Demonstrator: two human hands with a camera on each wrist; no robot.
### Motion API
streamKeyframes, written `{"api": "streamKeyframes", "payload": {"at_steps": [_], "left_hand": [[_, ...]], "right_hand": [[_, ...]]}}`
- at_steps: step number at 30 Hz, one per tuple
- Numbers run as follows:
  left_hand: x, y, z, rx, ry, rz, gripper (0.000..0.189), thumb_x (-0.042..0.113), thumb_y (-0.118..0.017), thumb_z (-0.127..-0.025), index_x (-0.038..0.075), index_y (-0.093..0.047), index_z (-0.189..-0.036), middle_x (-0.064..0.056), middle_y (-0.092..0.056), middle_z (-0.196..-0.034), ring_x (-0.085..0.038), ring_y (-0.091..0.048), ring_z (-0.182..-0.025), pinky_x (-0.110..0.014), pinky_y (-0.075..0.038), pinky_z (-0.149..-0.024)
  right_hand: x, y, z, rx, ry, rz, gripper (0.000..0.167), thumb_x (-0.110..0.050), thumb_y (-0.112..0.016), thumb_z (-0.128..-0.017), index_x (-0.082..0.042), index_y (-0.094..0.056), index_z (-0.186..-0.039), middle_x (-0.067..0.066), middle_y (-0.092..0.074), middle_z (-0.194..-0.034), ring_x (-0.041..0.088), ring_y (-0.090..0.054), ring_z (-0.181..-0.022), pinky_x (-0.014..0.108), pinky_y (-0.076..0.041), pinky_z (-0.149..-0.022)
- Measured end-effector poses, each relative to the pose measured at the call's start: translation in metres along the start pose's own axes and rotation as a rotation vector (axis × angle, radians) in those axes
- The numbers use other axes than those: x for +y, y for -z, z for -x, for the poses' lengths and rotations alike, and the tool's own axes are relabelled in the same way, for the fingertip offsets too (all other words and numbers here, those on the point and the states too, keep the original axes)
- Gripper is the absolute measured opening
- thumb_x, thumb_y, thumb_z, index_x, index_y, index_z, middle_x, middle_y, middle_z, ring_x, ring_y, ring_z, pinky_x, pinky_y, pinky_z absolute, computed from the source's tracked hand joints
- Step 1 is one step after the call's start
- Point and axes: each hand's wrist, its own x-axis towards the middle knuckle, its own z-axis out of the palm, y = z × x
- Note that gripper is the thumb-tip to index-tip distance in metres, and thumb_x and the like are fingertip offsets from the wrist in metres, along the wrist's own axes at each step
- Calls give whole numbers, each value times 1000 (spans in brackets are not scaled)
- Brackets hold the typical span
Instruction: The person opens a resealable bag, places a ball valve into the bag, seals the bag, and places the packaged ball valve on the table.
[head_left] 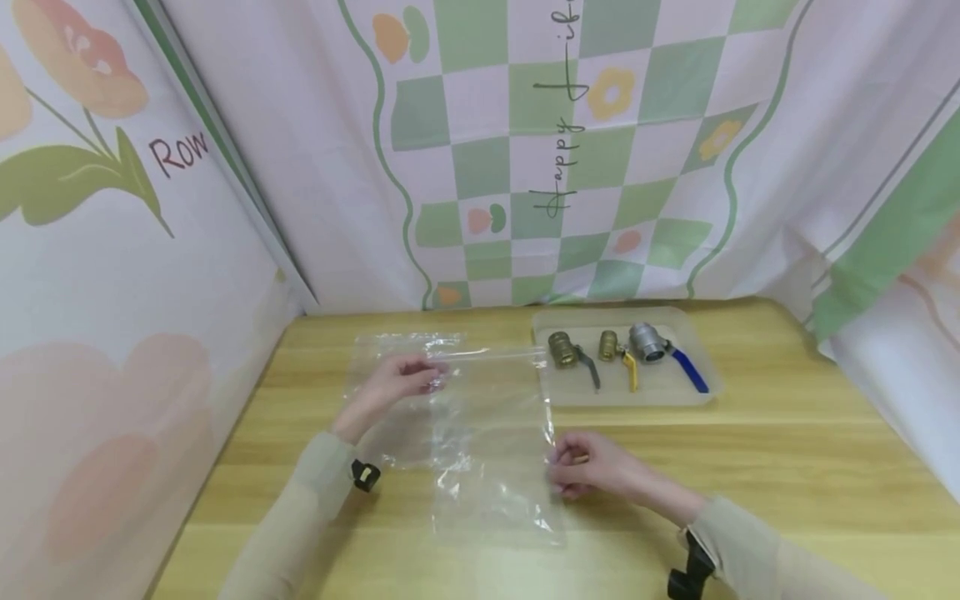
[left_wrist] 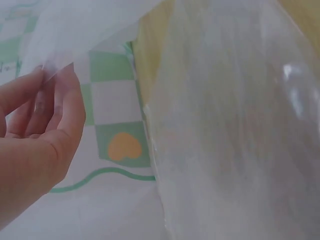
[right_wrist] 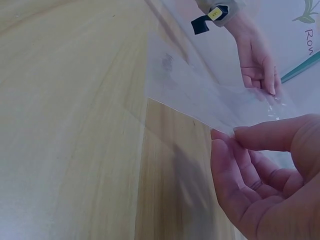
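Observation:
A clear zip bag (head_left: 491, 433) hangs between my two hands above the table, its zip strip along the far edge. My left hand (head_left: 401, 379) pinches its upper left corner between thumb and fingertips; the left wrist view shows the film (left_wrist: 230, 120) large and close. My right hand (head_left: 592, 467) pinches the right side edge partway down, thumb against fingers, as the right wrist view shows with the bag's edge (right_wrist: 185, 107) running out from the fingertips. Behind the left hand, a second clear zip bag (head_left: 408, 433) lies on the table, partly overlapped by the first.
A shallow translucent tray (head_left: 525, 400) stands at the back right, holding a brass valve with a grey lever (head_left: 562, 350), a small brass valve with a yellow lever (head_left: 609, 345) and a silver valve with a blue lever (head_left: 647, 342). Printed curtains (head_left: 337, 208) enclose the wooden table (head_left: 750, 467).

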Motion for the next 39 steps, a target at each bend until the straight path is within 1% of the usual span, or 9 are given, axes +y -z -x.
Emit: {"api": "streamKeyframes", "payload": {"at_steps": [5,7,10,14,18,21,30,37,39], "left_hand": [[10,-11,2,17,-26,26,33,11,-65,-94,-1,-62,-125,-19,-68,-125,-17,-72,-104,-37,-58,-99],[13,-15,4,12,-40,31,31,10,-65,-94,-2,-63,-123,-18,-69,-124,-14,-72,-102,-35,-58,-97],[18,-21,9,-1,-69,41,30,9,-65,-94,-3,-63,-122,-20,-70,-122,-15,-72,-102,-36,-59,-97],[24,-30,13,-13,-99,71,30,8,-63,-95,-5,-62,-121,-22,-70,-119,-15,-73,-101,-36,-58,-97],[27,-40,18,-14,-107,87,28,5,-61,-95,-8,-62,-120,-26,-69,-119,-8,-72,-97,-27,-60,-93],[28,-48,23,-18,-113,82,28,3,-61,-95,-9,-62,-120,-28,-68,-119,-5,-72,-94,-25,-60,-91],[27,-70,39,-39,-184,72,28,4,-62,-94,-8,-63,-119,-28,-68,-117,-18,-74,-99,-30,-61,-90],[27,-81,49,-61,-255,74,25,1,-60,-94,-11,-63,-116,-32,-67,-115,-3,-72,-94,-28,-61,-89],[27,-82,49,-59,-254,80,25,1,-60,-94,-11,-63,-116,-32,-67,-114,-2,-72,-93,-27,-61,-88]], "right_hand": [[2,4,6,10,19,33,29,-8,-68,-89,12,-57,-107,12,-64,-94,19,-67,-79,27,-64,-72],[2,5,9,7,29,44,29,-7,-68,-89,11,-57,-107,12,-64,-95,19,-67,-81,27,-64,-72],[3,7,15,4,47,66,27,-5,-68,-88,11,-57,-106,13,-64,-95,19,-66,-82,27,-64,-72],[5,9,23,-5,111,121,24,-5,-68,-87,11,-58,-104,16,-65,-95,13,-65,-82,25,-63,-72],[8,12,31,2,177,192,22,-6,-68,-87,9,-59,-102,17,-66,-95,6,-63,-81,21,-61,-71],[10,13,36,20,191,235,22,-8,-69,-87,6,-60,-101,15,-66,-94,3,-62,-80,19,-60,-70],[18,20,46,87,189,373,20,-10,-73,-82,-1,-63,-97,6,-68,-91,-2,-59,-79,17,-57,-71],[23,27,51,113,210,463,20,-13,-74,-82,-3,-65,-97,3,-69,-89,-3,-59,-78,17,-57,-69],[24,29,51,120,223,481,22,-13,-75,-82,-2,-65,-98,5,-70,-89,-2,-61,-77,17,-57,-68]]}}
